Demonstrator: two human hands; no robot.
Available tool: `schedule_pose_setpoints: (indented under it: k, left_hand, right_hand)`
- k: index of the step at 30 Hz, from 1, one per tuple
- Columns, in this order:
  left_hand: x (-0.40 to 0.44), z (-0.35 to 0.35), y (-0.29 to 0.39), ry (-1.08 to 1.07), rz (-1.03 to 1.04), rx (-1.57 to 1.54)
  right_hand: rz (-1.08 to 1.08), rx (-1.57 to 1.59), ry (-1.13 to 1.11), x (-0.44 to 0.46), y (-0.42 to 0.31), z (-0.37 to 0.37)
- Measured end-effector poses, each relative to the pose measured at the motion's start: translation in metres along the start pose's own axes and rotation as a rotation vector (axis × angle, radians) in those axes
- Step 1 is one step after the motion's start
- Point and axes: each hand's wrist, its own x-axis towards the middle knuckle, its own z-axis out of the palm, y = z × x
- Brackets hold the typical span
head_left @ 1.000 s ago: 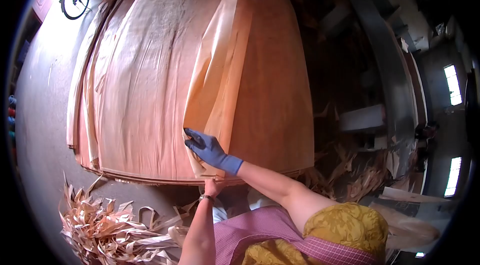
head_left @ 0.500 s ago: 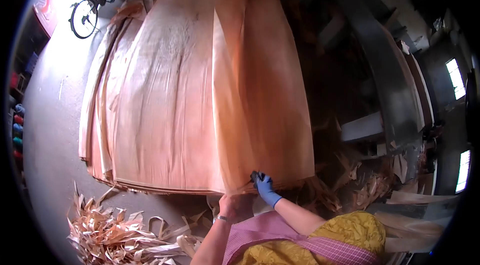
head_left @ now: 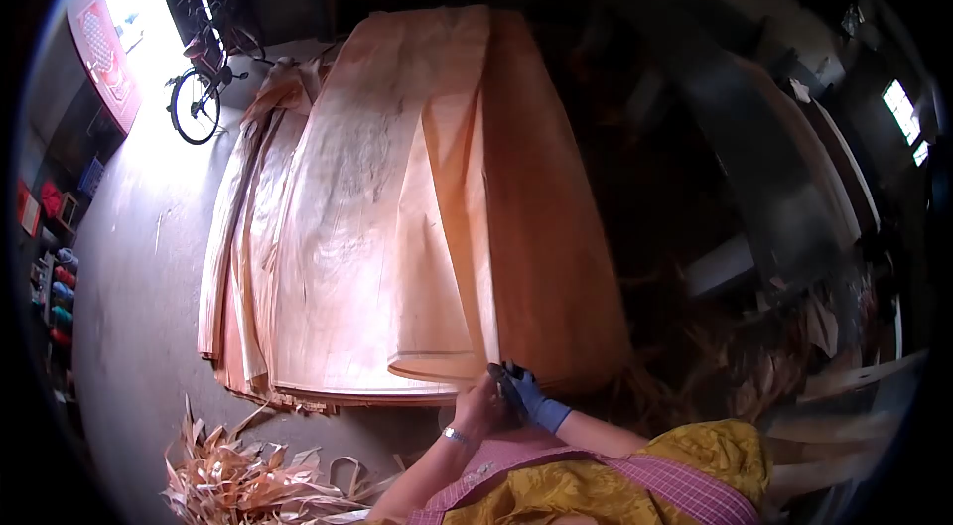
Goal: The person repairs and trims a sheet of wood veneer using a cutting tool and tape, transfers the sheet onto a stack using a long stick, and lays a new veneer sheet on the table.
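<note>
A broad stack of thin wood veneer sheets (head_left: 338, 257) lies before me, pale at left and more orange at right. Its loose top veneer sheet (head_left: 437, 297) is folded over lengthwise, with the curled near end reaching toward my hands. My bare left hand (head_left: 479, 406), with a metal band at the wrist, is closed at the bottom corner of that fold. Right beside it, my right hand (head_left: 537, 404) wears a blue glove with dark fingers. Its fingers are curled in close to the left hand; what they grip is hidden.
Veneer scraps (head_left: 248, 475) are heaped on the floor at lower left, with more scraps (head_left: 764, 376) at right. A bicycle (head_left: 197, 106) stands by the bright doorway. Along the right runs a long dark structure (head_left: 735, 128). Shelved items (head_left: 63, 292) line the left wall.
The fold's near end has swung over and curled, its crease now running down to my hands. My hands have come together. The view has tilted up, showing more of the far room.
</note>
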Motion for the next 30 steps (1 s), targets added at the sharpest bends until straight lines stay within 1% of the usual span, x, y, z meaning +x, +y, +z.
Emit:
schedule_pose_setpoints:
  k: [2, 3, 4, 5, 6, 7, 8, 9, 10, 12, 13, 15, 16, 18, 19, 20, 21, 23, 25, 28, 30]
  left_hand:
    - [-0.001, 0.002, 0.002, -0.032, -0.101, -0.178]
    - [-0.005, 0.004, 0.004, -0.174, -0.103, -0.225]
    - [-0.01, 0.006, 0.005, -0.314, -0.107, -0.271]
    - [-0.014, 0.008, 0.006, -0.454, -0.112, -0.317]
    - [-0.017, 0.004, 0.004, -0.467, -0.181, -0.349]
    - [-0.024, -0.009, 0.002, -0.477, -0.252, -0.379]
    - [-0.03, -0.027, -0.003, -0.485, -0.322, -0.407]
    - [-0.034, -0.044, -0.008, -0.493, -0.389, -0.435]
    - [-0.031, -0.064, -0.016, -0.436, -0.298, -0.478]
    - [-0.005, -0.103, -0.036, -0.371, -0.225, -0.728]
    - [-0.009, -0.104, -0.034, 0.014, -0.137, -0.663]
    - [0.015, -0.118, -0.044, 0.0, 0.028, -0.746]
    - [0.027, -0.119, -0.052, 0.099, 0.217, -0.767]
    - [0.043, -0.129, -0.077, 0.182, 0.134, -0.669]
    - [0.043, -0.117, -0.089, 0.137, 0.184, -0.589]
    - [0.041, -0.101, -0.108, 0.154, 0.322, -0.359]
    - [0.03, -0.07, -0.114, 0.17, 0.453, -0.127]
    - [0.005, 0.014, -0.118, 0.204, 0.382, -0.205]
    - [-0.009, 0.082, -0.129, 0.142, 0.341, -0.246]
    - [0.0, 0.152, -0.164, 0.083, 0.27, -0.223]
    - [0.005, 0.208, -0.182, 0.055, 0.232, -0.181]
  right_hand:
    - [-0.114, 0.003, 0.029, -0.003, -0.009, -0.003]
    - [-0.172, 0.005, 0.042, -0.004, -0.016, -0.006]
    - [-0.089, 0.041, 0.127, -0.025, -0.042, -0.005]
    - [-0.077, 0.091, 0.153, -0.019, -0.039, -0.016]
    - [-0.066, 0.141, 0.179, -0.014, -0.036, -0.027]
    - [-0.164, 0.142, 0.211, -0.017, -0.04, -0.035]
    - [-0.155, 0.009, 0.194, -0.011, -0.035, -0.057]
    - [-0.155, 0.013, 0.201, -0.016, -0.039, -0.063]
    - [-0.152, 0.017, 0.208, -0.025, -0.043, -0.068]
    - [-0.129, 0.02, 0.215, -0.033, -0.037, -0.086]
    - [-0.138, 0.04, 0.217, -0.035, -0.032, -0.095]
    - [-0.166, 0.077, 0.209, -0.036, -0.027, -0.115]
    - [-0.165, 0.084, 0.217, -0.042, -0.029, -0.125]
    - [-0.163, 0.1, 0.233, -0.062, -0.035, -0.147]
    - [-0.178, 0.118, 0.218, -0.069, -0.038, -0.164]
    - [-0.188, 0.137, 0.204, -0.079, -0.04, -0.185]
    - [-0.197, 0.155, 0.191, -0.087, -0.041, -0.207]
    - [-0.231, 0.176, 0.206, -0.098, -0.04, -0.255]
    - [-0.282, 0.198, 0.197, -0.116, -0.046, -0.304]
    - [-0.342, 0.2, 0.233, -0.132, -0.048, -0.375]
    - [-0.385, 0.208, 0.267, -0.146, -0.067, -0.414]
